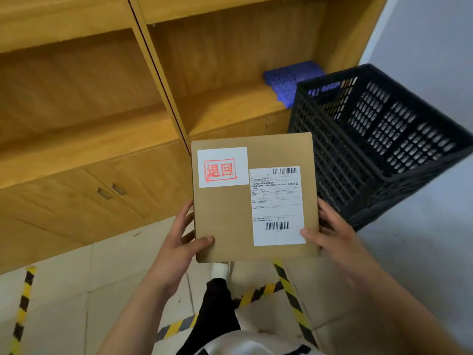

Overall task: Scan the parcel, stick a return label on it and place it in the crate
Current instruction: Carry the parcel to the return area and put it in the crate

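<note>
I hold a flat brown cardboard parcel [225, 213] in front of me with both hands, above the floor. My left hand [179, 242] grips its lower left edge, thumb on top. My right hand [330, 234] grips its lower right edge, thumb on the white shipping label [277, 206] with barcodes. A white return label [222, 167] with a red stamp is stuck on the parcel's upper left. The black perforated plastic crate [384, 139] stands to the right, just beyond the parcel, its inside showing nothing.
A wooden shelf unit [102, 103] with cupboard doors fills the left and back. A blue plastic tray [289, 78] lies on a shelf behind the crate. Yellow-black tape [289, 288] marks the tiled floor. My leg and shoe [220, 283] are below the parcel.
</note>
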Motion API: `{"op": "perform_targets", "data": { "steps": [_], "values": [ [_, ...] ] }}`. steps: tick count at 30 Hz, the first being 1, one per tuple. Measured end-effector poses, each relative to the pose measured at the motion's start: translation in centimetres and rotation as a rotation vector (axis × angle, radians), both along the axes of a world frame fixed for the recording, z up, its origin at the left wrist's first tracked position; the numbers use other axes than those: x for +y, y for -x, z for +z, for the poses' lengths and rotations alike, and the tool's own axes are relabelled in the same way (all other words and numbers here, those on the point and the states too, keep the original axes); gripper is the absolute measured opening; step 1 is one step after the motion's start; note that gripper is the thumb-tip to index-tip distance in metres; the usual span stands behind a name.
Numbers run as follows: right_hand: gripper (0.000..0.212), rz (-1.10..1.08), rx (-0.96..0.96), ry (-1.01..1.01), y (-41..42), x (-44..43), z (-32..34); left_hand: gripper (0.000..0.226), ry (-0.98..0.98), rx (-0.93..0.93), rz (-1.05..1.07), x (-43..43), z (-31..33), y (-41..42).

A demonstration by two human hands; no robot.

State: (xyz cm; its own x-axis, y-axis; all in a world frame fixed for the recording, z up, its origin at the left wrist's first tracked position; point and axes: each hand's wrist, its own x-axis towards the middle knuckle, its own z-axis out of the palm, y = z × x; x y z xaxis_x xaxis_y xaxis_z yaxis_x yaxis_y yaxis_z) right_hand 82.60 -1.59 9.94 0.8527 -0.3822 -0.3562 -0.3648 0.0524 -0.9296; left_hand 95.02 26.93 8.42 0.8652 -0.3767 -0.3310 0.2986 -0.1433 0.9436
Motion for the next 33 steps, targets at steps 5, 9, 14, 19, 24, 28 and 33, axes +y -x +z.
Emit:
{"op": "perform_targets", "data": {
  "steps": [5, 9, 14, 19, 24, 28, 33],
  "values": [
    [0.07, -0.136, -0.016, 0.122, -6.8, -2.4, 1.3, 0.087, 0.059, 0.01, -0.134, -5.4, -0.2, -11.3],
    [0.062, -0.31, -0.018, 0.069, -10.9, -3.9, 3.7, 0.086, 0.094, 0.025, -0.286, -10.5, 0.9, -19.3],
    [0.066, -0.562, -0.007, 0.101, -14.9, -6.3, 5.8, 0.083, 0.143, -0.001, -0.504, -18.1, 2.3, -26.9],
    [0.069, -0.714, -0.007, 0.116, -16.7, -9.7, 6.4, 0.079, 0.146, -0.028, -0.628, -25.7, 3.7, -30.6],
    [0.063, -0.835, -0.069, 0.081, -17.1, -15.2, 5.9, 0.074, 0.131, -0.08, -0.752, -34.0, 5.1, -32.4],
    [0.061, -0.926, -0.11, 0.038, -17.0, -20.2, 5.7, 0.073, 0.098, -0.12, -0.828, -41.0, 6.5, -33.2],
    [0.056, -1.022, -0.126, -0.041, -16.9, -25.7, 4.1, 0.062, -0.004, -0.149, -0.939, -49.4, 7.3, -34.0]
  ]
}}
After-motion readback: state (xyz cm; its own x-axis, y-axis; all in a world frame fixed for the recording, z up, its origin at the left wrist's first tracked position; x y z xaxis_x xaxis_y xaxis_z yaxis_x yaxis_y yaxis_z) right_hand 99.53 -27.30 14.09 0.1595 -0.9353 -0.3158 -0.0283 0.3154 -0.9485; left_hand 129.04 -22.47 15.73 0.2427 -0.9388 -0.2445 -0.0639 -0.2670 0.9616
